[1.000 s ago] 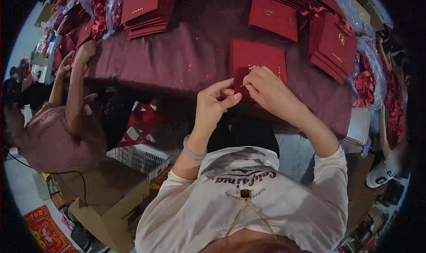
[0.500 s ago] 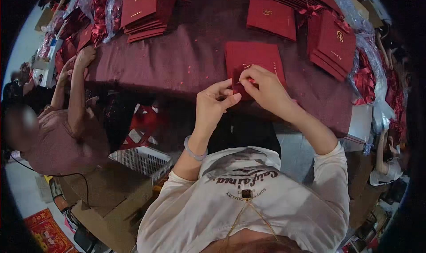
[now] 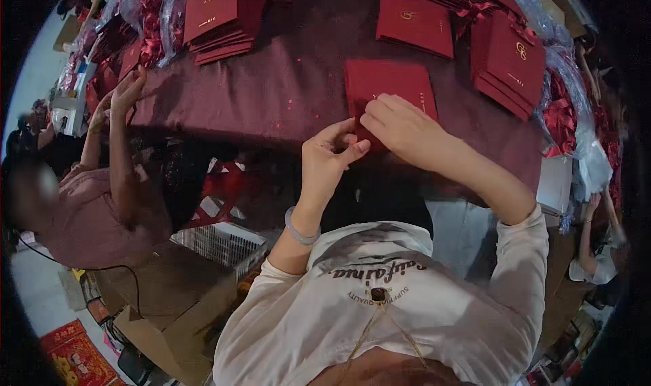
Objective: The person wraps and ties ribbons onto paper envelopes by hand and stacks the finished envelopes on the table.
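A flat dark red piece with printed lettering, like a folded gift bag or folder, lies near the table's front edge, partly under my right hand. My left hand is closed at its near left side, thumb and index finger pinching a dark red edge. My right hand is closed just beside it, palm down over the red piece. Its curled fingertips are hidden, so what they hold does not show. A pale bangle circles my left wrist.
Stacks of red folded pieces with gold monograms stand at the left and right, another behind. Clear plastic wraps red ribbon. A co-worker sits left by a cardboard box and white crate.
My right hand has turned palm down, covering its fingertips and the small red bit that showed between them. My left hand stays nearly in place. The co-worker's raised hand has opened.
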### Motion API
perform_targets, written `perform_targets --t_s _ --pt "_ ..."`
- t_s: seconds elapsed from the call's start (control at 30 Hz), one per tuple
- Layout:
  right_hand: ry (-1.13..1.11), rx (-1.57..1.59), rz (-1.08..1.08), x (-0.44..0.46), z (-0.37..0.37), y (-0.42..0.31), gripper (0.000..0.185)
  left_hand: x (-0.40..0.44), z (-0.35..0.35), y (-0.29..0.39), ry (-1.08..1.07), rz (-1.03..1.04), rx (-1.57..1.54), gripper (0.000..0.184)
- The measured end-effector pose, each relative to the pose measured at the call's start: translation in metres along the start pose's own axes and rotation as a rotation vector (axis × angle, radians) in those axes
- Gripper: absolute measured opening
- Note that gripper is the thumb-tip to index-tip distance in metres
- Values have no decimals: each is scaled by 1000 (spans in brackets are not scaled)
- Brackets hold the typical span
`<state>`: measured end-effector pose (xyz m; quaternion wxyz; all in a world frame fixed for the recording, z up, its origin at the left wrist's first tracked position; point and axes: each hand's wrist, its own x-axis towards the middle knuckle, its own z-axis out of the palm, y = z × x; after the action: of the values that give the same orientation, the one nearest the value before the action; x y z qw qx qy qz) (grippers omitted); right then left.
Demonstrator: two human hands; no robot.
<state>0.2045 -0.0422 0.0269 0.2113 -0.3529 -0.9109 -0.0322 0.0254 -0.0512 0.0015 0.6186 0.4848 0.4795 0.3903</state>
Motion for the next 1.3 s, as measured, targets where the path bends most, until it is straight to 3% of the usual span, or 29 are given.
perform_targets --t_s 0.13,0.33,0.43,0.5,0.63,0.7,0.73,0.8,0.83,0.93,0.97,1.13,1.3 --pt "-32 -39 -52 6 -2 -3 14 -1 0 -2 -3 37 33 39" --pt "-120 141 -50 17 -7 7 11 -2 1 -5 -2 47 -3 36" --pt "-148 334 75 20 -6 12 12 -2 1 -7 4 70 53 37" --pt "-230 437 367 22 -8 10 14 -4 2 -11 33 91 -14 38" --pt "-192 543 490 17 -6 9 17 -4 -1 -15 3 148 -56 39" --pt "-277 483 518 16 -5 6 11 -5 -1 -15 20 163 10 41" --pt "-276 484 519 13 -3 4 11 -5 -1 -16 19 163 11 41" --pt "-82 358 193 4 6 0 11 -3 -3 -18 -3 140 -38 42" --pt "-127 298 172 4 8 -3 11 -3 -3 -19 -3 141 -35 42" --pt "33 421 208 2 9 0 12 -3 -3 -15 3 131 -98 42" --pt "90 520 343 4 4 0 13 -5 -2 -10 25 100 -96 42" --pt "0 717 488 -1 8 8 11 -4 -1 -14 25 115 -102 41" --pt "24 926 498 -13 21 22 15 1 -19 5 -70 -74 3 27"
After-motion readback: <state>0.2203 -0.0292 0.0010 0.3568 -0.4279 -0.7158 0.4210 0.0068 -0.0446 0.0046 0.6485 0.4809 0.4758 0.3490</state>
